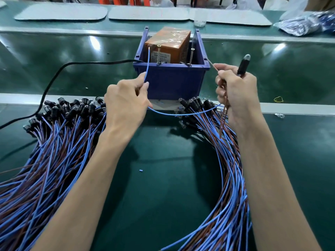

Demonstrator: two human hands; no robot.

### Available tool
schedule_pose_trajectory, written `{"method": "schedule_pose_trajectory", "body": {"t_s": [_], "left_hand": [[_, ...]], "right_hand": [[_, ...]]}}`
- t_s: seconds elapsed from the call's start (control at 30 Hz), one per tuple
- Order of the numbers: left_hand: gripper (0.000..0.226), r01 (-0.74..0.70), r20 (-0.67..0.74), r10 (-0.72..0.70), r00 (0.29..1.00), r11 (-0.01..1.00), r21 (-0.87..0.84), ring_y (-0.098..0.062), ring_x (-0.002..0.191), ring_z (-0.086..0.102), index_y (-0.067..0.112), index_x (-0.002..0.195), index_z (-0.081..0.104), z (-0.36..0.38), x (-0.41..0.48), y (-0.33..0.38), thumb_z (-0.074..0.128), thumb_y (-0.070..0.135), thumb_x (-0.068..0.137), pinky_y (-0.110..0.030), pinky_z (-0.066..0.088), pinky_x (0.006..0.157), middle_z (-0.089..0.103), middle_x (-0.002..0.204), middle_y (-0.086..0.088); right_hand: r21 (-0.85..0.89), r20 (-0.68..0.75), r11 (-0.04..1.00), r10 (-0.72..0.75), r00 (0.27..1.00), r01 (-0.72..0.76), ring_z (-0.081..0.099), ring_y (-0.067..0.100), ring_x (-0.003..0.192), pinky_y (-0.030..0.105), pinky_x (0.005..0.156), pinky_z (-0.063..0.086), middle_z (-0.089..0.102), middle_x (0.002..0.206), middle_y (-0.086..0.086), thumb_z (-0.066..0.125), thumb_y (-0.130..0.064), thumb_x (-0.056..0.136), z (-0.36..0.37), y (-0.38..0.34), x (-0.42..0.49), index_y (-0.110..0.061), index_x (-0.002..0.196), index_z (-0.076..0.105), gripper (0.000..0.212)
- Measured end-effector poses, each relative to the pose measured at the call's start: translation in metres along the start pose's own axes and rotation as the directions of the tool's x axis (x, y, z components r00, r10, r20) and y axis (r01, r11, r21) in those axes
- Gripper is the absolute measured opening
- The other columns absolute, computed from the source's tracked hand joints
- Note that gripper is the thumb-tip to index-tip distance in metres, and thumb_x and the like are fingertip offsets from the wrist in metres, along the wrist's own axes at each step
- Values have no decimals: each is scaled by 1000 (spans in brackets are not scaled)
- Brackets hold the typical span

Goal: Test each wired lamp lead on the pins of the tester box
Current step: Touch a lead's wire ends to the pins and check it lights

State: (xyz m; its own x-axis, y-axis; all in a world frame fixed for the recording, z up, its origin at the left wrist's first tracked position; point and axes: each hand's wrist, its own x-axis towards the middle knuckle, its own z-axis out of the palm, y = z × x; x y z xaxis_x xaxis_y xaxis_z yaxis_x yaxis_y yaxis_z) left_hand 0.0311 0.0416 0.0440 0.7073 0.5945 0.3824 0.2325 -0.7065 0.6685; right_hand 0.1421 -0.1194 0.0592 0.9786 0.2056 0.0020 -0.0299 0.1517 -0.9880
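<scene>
Both hands are up at the blue bin [170,82], which stands mid-worktop [163,160] with the orange tester box [168,44] inside it. The left hand [126,105] pinches a blue wire [147,69] between thumb and forefinger, the wire's tip raised just beside the left pin [159,53] (touching or not, I cannot tell). The right hand [235,95] is curled round a black lamp [243,67], bulb end up, and also pinches the brown wire [211,63], whose tip sits at the bin's right front corner, short of the right pin [191,57]. One heap of leads [54,142] fans toward the near left corner, and another heap [228,169] curves under the right forearm. A black cable [59,73] runs into the bin from the left edge.
</scene>
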Motion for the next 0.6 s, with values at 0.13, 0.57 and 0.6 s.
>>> {"method": "schedule_pose_trajectory", "body": {"t_s": [0.13, 0.57, 0.6], "left_hand": [[36, -1, 12, 2, 1000, 1000, -11, -37, 84, 63, 24, 132, 58, 2, 3, 0, 49, 21, 98, -38, 47, 86, 72, 77, -15], [52, 62, 142, -61, 988, 998, -3, -40, 86, 59, 21, 135, 54, 6, -1, 3, 40, 1, 90, -45, 48, 85, 66, 78, -18], [51, 58, 138, -56, 989, 998, -5, -40, 86, 60, 21, 135, 54, 6, 0, 2, 40, 1, 90, -45, 48, 85, 66, 78, -18]], "right_hand": [[-2, 18, 1000, 5, 1000, -5, 36, 3, 41, 13, 39, 27, 48, 61, 0, 46, 1, 94, 2, -2, -1, -10, 88, 65, 23], [-35, 57, 999, 7, 998, -5, 35, 3, 39, 13, 37, 25, 52, 50, -10, 47, -1, 94, 9, 2, -1, -15, 83, 67, 26], [-39, 64, 999, 8, 998, -5, 35, 3, 39, 13, 38, 25, 52, 50, -10, 47, -1, 94, 9, 2, -2, -16, 83, 67, 27]]}}
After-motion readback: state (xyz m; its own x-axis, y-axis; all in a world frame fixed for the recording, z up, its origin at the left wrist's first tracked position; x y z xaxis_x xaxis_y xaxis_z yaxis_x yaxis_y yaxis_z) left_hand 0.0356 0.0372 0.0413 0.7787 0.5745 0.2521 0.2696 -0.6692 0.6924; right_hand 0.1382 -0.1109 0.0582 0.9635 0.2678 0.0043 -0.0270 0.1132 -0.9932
